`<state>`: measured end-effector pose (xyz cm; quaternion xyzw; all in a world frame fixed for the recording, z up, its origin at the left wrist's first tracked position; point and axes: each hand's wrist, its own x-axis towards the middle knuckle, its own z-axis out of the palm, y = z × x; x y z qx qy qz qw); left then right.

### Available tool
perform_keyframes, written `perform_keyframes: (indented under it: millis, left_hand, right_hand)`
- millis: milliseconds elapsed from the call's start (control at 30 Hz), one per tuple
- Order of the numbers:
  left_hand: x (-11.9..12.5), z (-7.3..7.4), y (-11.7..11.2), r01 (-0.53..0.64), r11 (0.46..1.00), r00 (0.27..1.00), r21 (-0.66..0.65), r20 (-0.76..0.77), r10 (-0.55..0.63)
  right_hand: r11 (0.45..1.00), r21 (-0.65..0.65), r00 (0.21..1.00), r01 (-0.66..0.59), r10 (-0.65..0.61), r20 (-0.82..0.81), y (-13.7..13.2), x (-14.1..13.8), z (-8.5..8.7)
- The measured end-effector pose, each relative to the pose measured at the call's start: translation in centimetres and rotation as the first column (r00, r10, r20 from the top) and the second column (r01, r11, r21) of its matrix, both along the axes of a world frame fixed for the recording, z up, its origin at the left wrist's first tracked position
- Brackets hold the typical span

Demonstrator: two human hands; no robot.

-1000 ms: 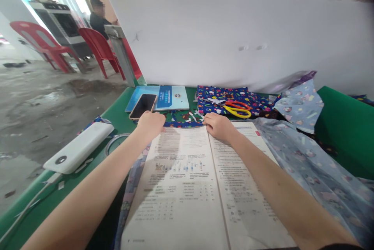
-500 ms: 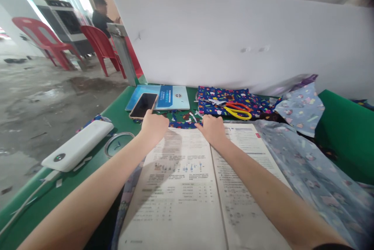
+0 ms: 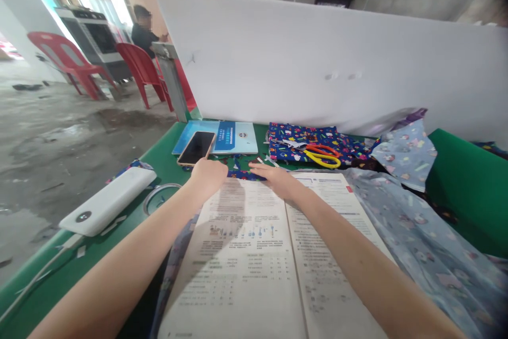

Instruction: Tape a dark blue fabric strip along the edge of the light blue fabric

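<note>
An open textbook [image 3: 238,275] with printed pages lies in front of me on patterned fabric. Along its far edge shows a strip of dark blue patterned fabric [image 3: 248,175]. At the far left corner of the book, my left hand [image 3: 209,176] is closed with its fingers curled on the end of this strip; the fingertips are hidden. My right hand [image 3: 275,177] rests on the book's far edge near the middle, its fingers stretched leftward over the strip. Just beyond my left hand, a phone [image 3: 197,147] lies partly on a blue-and-white booklet [image 3: 237,139].
Red-and-yellow scissors [image 3: 322,157] lie on folded dark blue fabric [image 3: 305,135]. Pale blue-grey fabric [image 3: 420,244] spreads at right. A white power bank [image 3: 109,202] with a cable and a roll of clear tape [image 3: 161,199] are at left. Behind stands a white board [image 3: 301,64]; a person [image 3: 142,35] sits farther back.
My right hand has shifted left along the book's far edge, and its bent fingers have straightened out. My left hand stays at the corner. The whole view has tilted slightly upward.
</note>
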<state>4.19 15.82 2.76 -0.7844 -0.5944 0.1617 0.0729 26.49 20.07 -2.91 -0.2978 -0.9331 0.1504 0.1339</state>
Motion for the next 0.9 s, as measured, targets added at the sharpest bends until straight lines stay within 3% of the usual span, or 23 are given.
perform_keyframes:
  millis: [100, 267, 467, 567, 667, 900]
  left_hand:
    - [-0.6, -0.2, 0.5, -0.024, 0.999, 0.999, -0.035, 0.040, 0.025]
    - [-1.3, -0.6, 0.9, -0.040, 0.999, 0.998, -0.028, 0.050, 0.041]
    - [-1.7, -0.9, 1.3, -0.027, 0.999, 0.997, -0.019, 0.065, 0.029]
    - [-1.6, -0.8, 1.2, -0.051, 0.999, 0.997, -0.017, 0.061, 0.052]
    - [-1.5, -0.5, 1.0, -0.060, 0.998, 0.996, -0.010, 0.068, 0.061]
    - [-1.0, 0.5, 0.3, -0.117, 0.993, 0.992, -0.009, 0.049, 0.117]
  right_hand:
    - [0.998, -0.066, 0.999, 0.024, -0.022, 0.031, 0.2, 0.0, 0.1]
    - [0.998, -0.056, 0.991, -0.013, 0.020, 0.131, 0.2, -0.4, 0.1]
    - [0.993, 0.109, 0.929, -0.041, -0.003, 0.370, -0.4, -2.4, 1.7]
    - [0.984, 0.155, 0.852, 0.091, -0.157, 0.500, -1.4, -4.2, 3.0]
    - [0.961, 0.207, 0.810, 0.184, -0.267, 0.522, -2.7, -6.0, 3.8]
    - [0.951, 0.301, 0.797, 0.072, -0.236, 0.556, -4.7, -7.4, 2.8]
